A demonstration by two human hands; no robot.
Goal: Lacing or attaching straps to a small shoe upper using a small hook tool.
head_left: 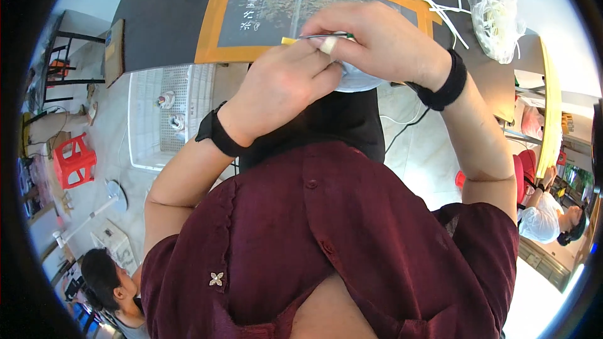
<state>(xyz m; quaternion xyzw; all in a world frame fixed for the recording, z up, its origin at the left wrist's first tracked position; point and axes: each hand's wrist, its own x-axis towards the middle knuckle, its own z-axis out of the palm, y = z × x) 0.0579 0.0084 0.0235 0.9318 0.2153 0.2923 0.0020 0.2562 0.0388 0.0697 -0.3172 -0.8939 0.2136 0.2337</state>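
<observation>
My left hand (pixel 282 91) and my right hand (pixel 386 41) meet at the near edge of the table. Between thumb and fingers, my right hand pinches a thin metal tool (pixel 321 36) with a bit of green at one end. The fingers of my left hand are curled closed right beside it; what they hold is mostly hidden. A small yellow piece (pixel 289 41) sticks out past them, and a cream strip (pixel 328 44) shows at the fingertips. Below the hands, a pale bluish-white rounded thing (pixel 359 80) is partly covered.
A dark printed mat with an orange border (pixel 210 19) lies on the black table (pixel 157 19). White strips (pixel 447 22) and a clear bag (pixel 496 22) of strips are at right. A white crate (pixel 141 119) and red stool (pixel 75 160) stand at left. Two other people sit nearby.
</observation>
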